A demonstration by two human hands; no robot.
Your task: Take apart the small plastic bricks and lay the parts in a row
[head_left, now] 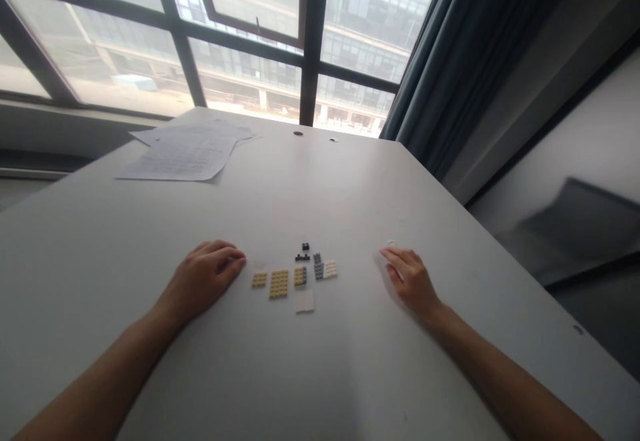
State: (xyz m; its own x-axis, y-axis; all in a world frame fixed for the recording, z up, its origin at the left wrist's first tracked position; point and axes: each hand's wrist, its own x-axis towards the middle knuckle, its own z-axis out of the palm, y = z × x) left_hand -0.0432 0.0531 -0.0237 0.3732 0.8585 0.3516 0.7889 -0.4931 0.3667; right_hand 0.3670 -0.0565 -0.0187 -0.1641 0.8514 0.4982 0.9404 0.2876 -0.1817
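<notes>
Left hand [206, 275] and right hand [411, 282] relaxed, thumbs slightly parted from fingers, both seemingly empty.
Studded plates [279, 284] lie between them, nearer the left, well in from the table's [280, 374] far edge.

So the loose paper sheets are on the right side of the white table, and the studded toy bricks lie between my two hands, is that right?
Not quite: the paper sheets lie on the left side of the white table, as the head view shows. The studded toy bricks do lie between your two hands.
</notes>
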